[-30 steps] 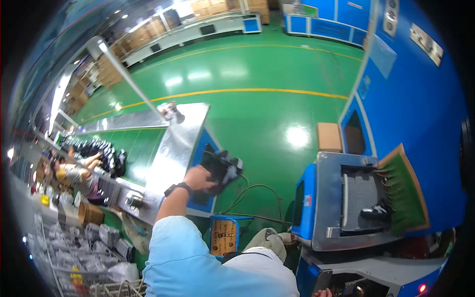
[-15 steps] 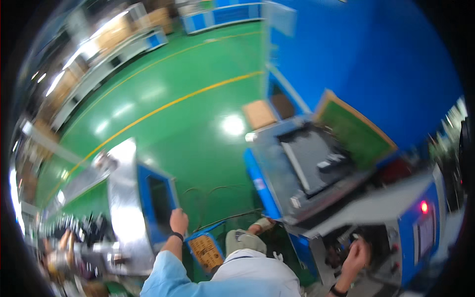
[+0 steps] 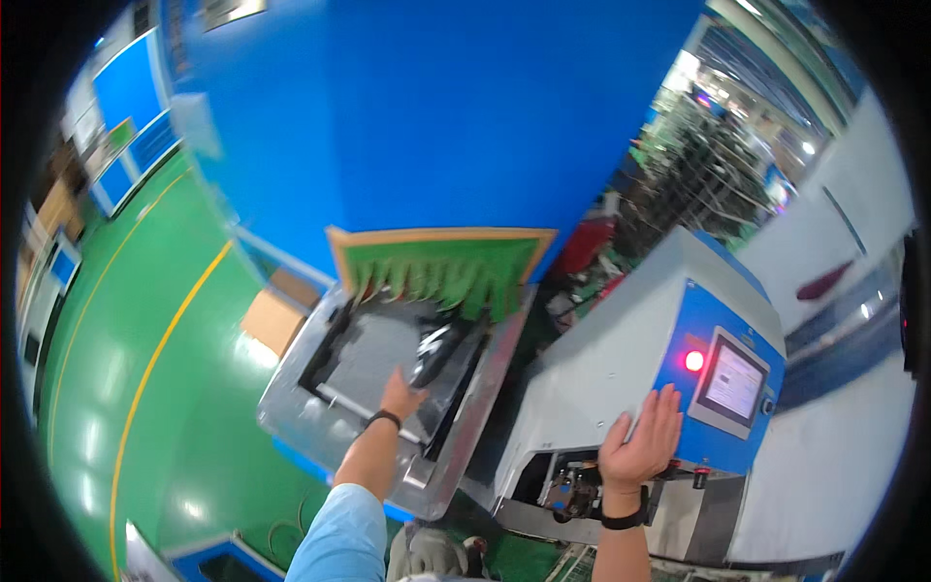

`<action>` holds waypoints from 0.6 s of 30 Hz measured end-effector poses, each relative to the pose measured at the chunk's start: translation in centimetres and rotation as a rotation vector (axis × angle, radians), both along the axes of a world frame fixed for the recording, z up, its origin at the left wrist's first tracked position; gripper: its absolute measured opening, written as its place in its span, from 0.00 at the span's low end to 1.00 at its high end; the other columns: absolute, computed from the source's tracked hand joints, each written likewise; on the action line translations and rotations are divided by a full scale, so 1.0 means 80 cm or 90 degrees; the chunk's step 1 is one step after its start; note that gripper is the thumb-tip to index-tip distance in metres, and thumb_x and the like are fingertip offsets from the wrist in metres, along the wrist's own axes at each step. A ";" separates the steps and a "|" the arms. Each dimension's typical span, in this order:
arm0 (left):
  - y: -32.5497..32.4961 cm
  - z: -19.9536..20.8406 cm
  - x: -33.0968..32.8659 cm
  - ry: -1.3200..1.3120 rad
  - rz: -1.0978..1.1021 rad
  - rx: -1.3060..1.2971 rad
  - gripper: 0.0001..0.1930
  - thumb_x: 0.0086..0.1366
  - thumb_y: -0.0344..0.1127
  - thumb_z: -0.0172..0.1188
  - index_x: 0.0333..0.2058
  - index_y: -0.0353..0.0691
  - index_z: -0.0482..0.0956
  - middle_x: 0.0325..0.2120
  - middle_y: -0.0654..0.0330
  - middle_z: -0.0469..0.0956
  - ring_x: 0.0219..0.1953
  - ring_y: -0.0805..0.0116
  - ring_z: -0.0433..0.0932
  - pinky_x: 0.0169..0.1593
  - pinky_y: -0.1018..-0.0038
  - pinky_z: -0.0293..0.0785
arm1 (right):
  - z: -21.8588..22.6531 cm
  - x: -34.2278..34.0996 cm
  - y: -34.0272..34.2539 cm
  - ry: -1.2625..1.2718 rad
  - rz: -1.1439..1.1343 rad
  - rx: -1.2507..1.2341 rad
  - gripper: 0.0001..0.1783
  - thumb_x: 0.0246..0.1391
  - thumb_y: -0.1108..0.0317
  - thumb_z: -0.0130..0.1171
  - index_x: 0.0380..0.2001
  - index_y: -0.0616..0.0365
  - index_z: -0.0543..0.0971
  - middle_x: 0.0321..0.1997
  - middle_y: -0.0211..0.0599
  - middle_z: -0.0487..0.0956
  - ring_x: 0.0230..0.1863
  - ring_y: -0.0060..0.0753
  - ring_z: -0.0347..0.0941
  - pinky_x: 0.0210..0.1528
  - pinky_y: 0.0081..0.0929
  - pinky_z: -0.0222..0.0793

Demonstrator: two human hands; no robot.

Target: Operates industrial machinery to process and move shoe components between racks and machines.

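Observation:
My left hand [image 3: 401, 396] reaches over the grey conveyor bed [image 3: 373, 347], fingers apart, at the near end of a glossy black shoe-like piece [image 3: 438, 351]. Whether its fingertips touch that piece is hard to make out. Behind the piece hangs a green fringed curtain [image 3: 436, 270] in a tan frame, across the opening of a big blue machine [image 3: 436, 126]. My right hand [image 3: 642, 441] is held flat with fingers stretched out and nothing in it, in front of the grey and blue machine housing [image 3: 606, 364].
On that housing are a touchscreen [image 3: 732, 383] and a lit red lamp [image 3: 693, 361]. Below my right hand is a recess with metal mechanism parts [image 3: 572, 490]. A cardboard box [image 3: 273, 322] stands left of the conveyor. Green floor [image 3: 179, 427] with a yellow line lies at the left.
The view has swung right. My left hand has gone from beside the blue-framed bench to the conveyor. My right hand has risen from the machine recess and its fingers have straightened.

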State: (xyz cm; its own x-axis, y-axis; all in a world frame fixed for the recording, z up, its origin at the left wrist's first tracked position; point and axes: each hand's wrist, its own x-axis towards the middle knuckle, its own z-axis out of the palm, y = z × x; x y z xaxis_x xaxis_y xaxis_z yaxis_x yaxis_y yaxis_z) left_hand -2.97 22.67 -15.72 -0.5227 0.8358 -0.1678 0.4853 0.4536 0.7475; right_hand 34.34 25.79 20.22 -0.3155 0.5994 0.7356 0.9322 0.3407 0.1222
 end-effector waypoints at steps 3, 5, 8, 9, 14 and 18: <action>0.068 0.017 0.010 -0.108 -0.098 -0.058 0.48 0.56 0.43 0.73 0.69 0.31 0.55 0.56 0.37 0.75 0.59 0.40 0.75 0.61 0.55 0.72 | -0.001 0.011 0.004 -0.025 -0.017 0.002 0.27 0.60 0.61 0.54 0.58 0.66 0.76 0.66 0.57 0.74 0.68 0.59 0.69 0.71 0.54 0.58; 0.078 0.014 0.014 -0.020 -0.076 -0.104 0.46 0.59 0.42 0.71 0.69 0.31 0.55 0.55 0.37 0.77 0.57 0.40 0.77 0.59 0.54 0.73 | -0.003 0.002 0.005 -0.008 -0.018 0.014 0.26 0.60 0.60 0.54 0.57 0.65 0.77 0.65 0.56 0.75 0.67 0.58 0.70 0.71 0.52 0.59; 0.093 0.018 0.061 0.059 -0.044 -0.152 0.41 0.63 0.41 0.67 0.68 0.30 0.56 0.52 0.38 0.78 0.53 0.39 0.79 0.57 0.52 0.74 | 0.000 0.010 0.008 0.002 -0.017 0.026 0.25 0.60 0.58 0.53 0.55 0.63 0.79 0.63 0.54 0.77 0.67 0.55 0.71 0.71 0.50 0.59; 0.096 0.023 0.076 0.053 -0.030 -0.163 0.39 0.65 0.41 0.65 0.67 0.29 0.57 0.50 0.38 0.79 0.51 0.38 0.80 0.56 0.51 0.74 | 0.004 0.014 0.009 0.001 -0.008 0.026 0.24 0.60 0.58 0.52 0.53 0.61 0.80 0.63 0.53 0.78 0.66 0.54 0.72 0.71 0.48 0.59; 0.040 0.066 0.084 -0.525 0.073 0.091 0.26 0.71 0.44 0.60 0.54 0.26 0.69 0.43 0.48 0.82 0.38 0.56 0.85 0.35 0.59 0.87 | 0.001 0.011 0.008 0.059 0.004 0.011 0.23 0.58 0.59 0.54 0.52 0.59 0.82 0.64 0.47 0.77 0.68 0.46 0.70 0.72 0.45 0.58; -0.077 0.131 0.091 -0.527 0.036 0.170 0.22 0.74 0.46 0.56 0.50 0.28 0.75 0.42 0.53 0.82 0.38 0.59 0.85 0.34 0.62 0.86 | 0.025 0.012 -0.010 0.145 0.066 -0.068 0.25 0.57 0.63 0.59 0.58 0.58 0.78 0.68 0.48 0.73 0.69 0.49 0.68 0.71 0.47 0.58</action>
State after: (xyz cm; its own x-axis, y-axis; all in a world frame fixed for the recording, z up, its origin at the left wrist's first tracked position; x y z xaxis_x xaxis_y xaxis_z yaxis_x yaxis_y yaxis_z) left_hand 4.29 16.49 -5.21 -0.3615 0.8779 -0.3139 -0.2793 0.2193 0.9348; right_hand 35.28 24.99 22.22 -0.2126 0.6502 0.7294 0.8908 0.4358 -0.1288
